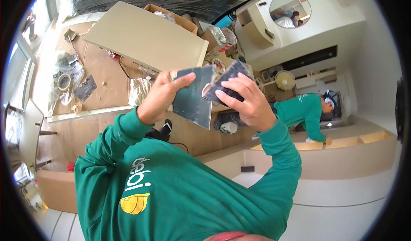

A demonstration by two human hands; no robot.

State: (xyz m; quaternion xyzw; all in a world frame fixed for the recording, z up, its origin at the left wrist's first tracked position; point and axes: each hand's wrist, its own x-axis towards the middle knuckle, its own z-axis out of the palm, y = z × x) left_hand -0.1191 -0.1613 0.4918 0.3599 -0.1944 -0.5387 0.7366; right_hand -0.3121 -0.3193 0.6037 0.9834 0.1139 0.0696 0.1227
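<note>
Holding arrangement: grey-green sheet (192, 96) and black piece (222, 79), one per hand

1. Position. Both items sit near the dial centre, toward 12 o'clock, raised in front of the wearer's chest. Presumably this height keeps them in plain sight.

2. Left hand (164, 92). Clamped on the grey-green sheet at its 10 o'clock edge: thumb flat on the upper face, remaining fingers hidden behind. The edge grip likely leaves most of the face exposed and the sheet flat.

3. Right hand (250, 99). Clamped on the black piece from its 4 o'clock side. The fingers spread across the face, probably to steady it (the thumb is not visible). The hands are apart. The inner edges of the two items nearly meet; whether they touch cannot be told. A pale, ragged edge shows between them.

4. Count, surroundings:
- One large beige panel (150, 37), 11 o'clock.
- One tape roll (59, 79) and one loose dark sheet (86, 88), between 9 and 10 o'clock, on the brown floor covering (100, 67). The covering appears laid to protect the floor.
- One white bucket (229, 128), 4 o'clock, close below the right hand.
- One round mirror (291, 10), 1 o'clock.
- One co-worker (297, 111), 3 o'clock, in a green top, with an arm reaching to an open-topped cabinet (342, 157).
</note>
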